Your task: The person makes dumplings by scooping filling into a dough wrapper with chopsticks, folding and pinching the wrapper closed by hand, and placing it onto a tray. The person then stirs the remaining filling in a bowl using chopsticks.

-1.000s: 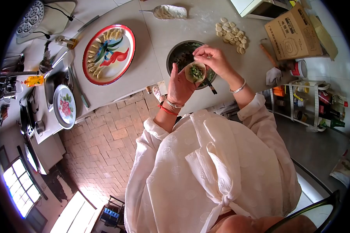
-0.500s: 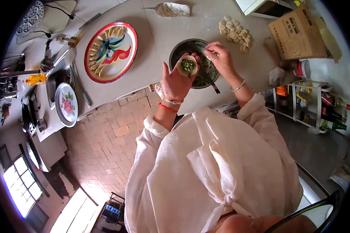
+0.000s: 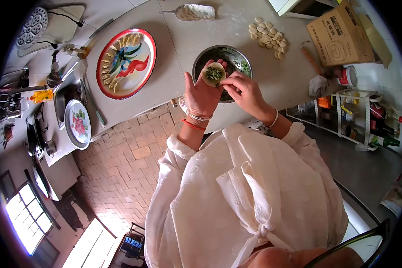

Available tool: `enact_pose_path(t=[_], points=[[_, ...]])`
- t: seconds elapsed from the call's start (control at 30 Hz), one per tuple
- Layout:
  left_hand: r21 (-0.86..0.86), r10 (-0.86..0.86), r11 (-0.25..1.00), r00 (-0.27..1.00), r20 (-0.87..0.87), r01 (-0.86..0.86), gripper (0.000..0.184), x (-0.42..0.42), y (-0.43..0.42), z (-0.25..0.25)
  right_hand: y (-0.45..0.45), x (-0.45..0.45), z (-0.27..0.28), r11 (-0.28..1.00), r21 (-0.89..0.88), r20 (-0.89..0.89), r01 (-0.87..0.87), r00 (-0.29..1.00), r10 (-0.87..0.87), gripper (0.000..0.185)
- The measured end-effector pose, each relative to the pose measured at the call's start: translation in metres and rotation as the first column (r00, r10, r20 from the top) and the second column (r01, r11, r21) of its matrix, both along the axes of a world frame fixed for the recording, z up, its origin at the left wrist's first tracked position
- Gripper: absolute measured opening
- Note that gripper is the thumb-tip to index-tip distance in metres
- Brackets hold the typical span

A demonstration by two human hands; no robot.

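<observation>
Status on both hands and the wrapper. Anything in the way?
Left hand open, wrapper on it, filling exposed. Right hand at wrapper's edge; pinch unclear. Bowl below, no obstruction seen.

The left hand (image 3: pixel 202 99) hides part of the bowl (image 3: pixel 246 60); the top edge crops a white appliance (image 3: pixel 309 8).

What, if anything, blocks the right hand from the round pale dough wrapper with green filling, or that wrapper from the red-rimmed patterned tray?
Nothing visible: the right hand touches the wrapper resting on the left hand. Toward the tray, past that hand and the round metal bowl, only pale grey countertop shows.
</observation>
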State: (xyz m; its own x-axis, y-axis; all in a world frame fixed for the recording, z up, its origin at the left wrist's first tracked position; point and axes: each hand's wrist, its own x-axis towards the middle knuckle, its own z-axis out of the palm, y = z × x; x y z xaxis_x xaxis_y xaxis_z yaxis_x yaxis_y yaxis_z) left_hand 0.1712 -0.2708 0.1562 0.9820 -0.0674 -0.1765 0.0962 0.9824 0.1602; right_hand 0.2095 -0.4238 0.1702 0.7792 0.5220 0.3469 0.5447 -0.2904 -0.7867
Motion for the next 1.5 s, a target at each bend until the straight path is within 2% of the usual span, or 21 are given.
enact_pose_path(t=[0.1,0.4,0.6,0.7,0.77,0.83,0.93,0.97,1.0,1.03,1.07,1.17,1.2,1.23,1.3,1.37,1.4,1.5], points=[[0.015,0.018,1.000,1.000,-0.009,-0.018,0.079,-0.002,-0.002,-0.003,0.000,-0.002,-0.003,0.998,-0.035,-0.043,0.045,0.998,-0.047,0.013],[0.128,0.126,0.985,0.991,-0.044,-0.119,0.072,-0.002,-0.016,-0.006,0.009,-0.007,-0.014,0.994,-0.016,0.014,0.106,0.994,-0.106,0.017],[0.132,0.126,0.984,0.991,-0.042,-0.120,0.072,-0.003,-0.017,-0.011,0.012,-0.009,-0.019,0.994,-0.019,-0.085,0.107,0.991,-0.108,0.016],[0.106,0.128,0.987,0.991,-0.044,-0.123,0.073,-0.003,-0.016,-0.012,0.010,-0.011,-0.026,0.972,0.189,-0.423,0.140,0.905,-0.049,0.011],[0.083,0.140,0.987,0.988,-0.057,-0.135,0.074,-0.003,-0.012,-0.012,0.002,-0.007,-0.022,0.936,0.307,-0.571,0.174,0.820,0.035,0.008],[0.057,0.152,0.987,0.985,-0.082,-0.148,0.076,-0.003,-0.005,-0.014,-0.003,-0.001,0.001,0.882,0.386,-0.706,0.270,0.702,0.094,0.004],[0.006,0.158,0.987,0.985,-0.063,-0.158,0.078,-0.004,0.003,-0.016,-0.014,0.021,0.001,0.802,0.459,-0.778,0.383,0.609,0.155,0.016],[0.001,0.157,0.988,0.986,-0.051,-0.157,0.079,-0.004,0.005,-0.016,-0.017,0.034,-0.020,0.912,0.276,-0.708,0.304,0.706,-0.021,0.014],[-0.005,0.155,0.988,0.987,-0.038,-0.155,0.080,-0.004,0.007,-0.015,-0.020,0.048,-0.058,0.966,0.062,-0.581,0.250,0.796,-0.169,0.013],[-0.012,0.150,0.989,0.988,-0.027,-0.150,0.081,-0.005,0.009,-0.015,-0.022,0.051,-0.084,0.960,-0.166,-0.411,0.228,0.869,-0.277,0.012],[-0.023,0.140,0.990,0.990,-0.024,-0.141,0.081,-0.005,0.011,-0.013,-0.021,0.047,-0.093,0.941,-0.198,-0.041,0.275,0.957,-0.288,0.008],[-0.060,0.135,0.989,0.991,0.001,-0.134,0.082,-0.005,0.016,-0.011,-0.013,0.043,-0.074,0.950,-0.035,0.023,0.311,0.951,-0.310,0.009],[-0.075,0.122,0.990,0.993,0.007,-0.121,0.082,-0.005,0.017,-0.011,-0.013,0.043,-0.069,0.963,-0.026,0.004,0.267,0.964,-0.267,0.005],[-0.089,0.106,0.991,0.994,0.015,-0.104,0.082,-0.005,0.018,-0.011,-0.012,0.042,-0.068,0.973,0.036,-0.171,0.228,0.961,-0.219,0.004],[-0.079,0.102,0.992,0.995,0.004,-0.102,0.083,-0.005,0.018,-0.010,-0.009,0.044,-0.065,0.966,0.180,-0.477,0.183,0.875,-0.077,0.008],[-0.073,0.102,0.992,0.995,0.011,-0.101,0.083,-0.003,0.017,-0.007,-0.017,0.049,-0.101,0.990,0.064,-0.438,0.127,0.895,-0.087,0.012],[-0.072,0.100,0.993,0.995,0.016,-0.098,0.083,-0.003,0.017,-0.006,-0.014,0.049,-0.098,0.995,0.005,-0.420,0.101,0.903,-0.090,0.014],[-0.078,0.095,0.993,0.995,0.024,-0.093,0.082,-0.001,0.016,-0.004,-0.009,0.031,-0.077,0.979,-0.020,-0.025,0.201,0.979,-0.201,0.012]])
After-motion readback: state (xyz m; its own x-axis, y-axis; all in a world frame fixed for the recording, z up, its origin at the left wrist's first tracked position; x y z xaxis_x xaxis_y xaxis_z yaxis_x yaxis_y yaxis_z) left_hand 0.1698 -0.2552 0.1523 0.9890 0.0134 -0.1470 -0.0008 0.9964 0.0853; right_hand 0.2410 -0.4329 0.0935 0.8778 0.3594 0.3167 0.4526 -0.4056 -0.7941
